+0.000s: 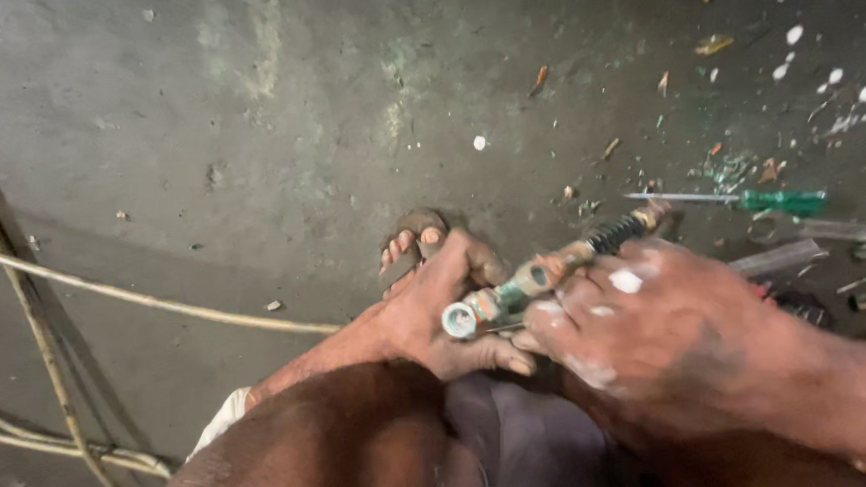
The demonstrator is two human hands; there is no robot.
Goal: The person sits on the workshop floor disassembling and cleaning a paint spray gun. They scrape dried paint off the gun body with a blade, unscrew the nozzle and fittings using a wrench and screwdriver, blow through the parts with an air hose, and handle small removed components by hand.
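Your left hand clamps the rod-like tool low over the floor – your right hand, fingers curled on it, looks greasy and could slip – the tool could drop toward your toes

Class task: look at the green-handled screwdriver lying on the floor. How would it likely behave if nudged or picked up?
The screwdriver looks stiff, with a thin metal shaft. Its rounded green handle would probably let it roll on the smooth concrete floor if nudged. It seems light and easy to lift, though floor grit might make it slightly gritty to grip.
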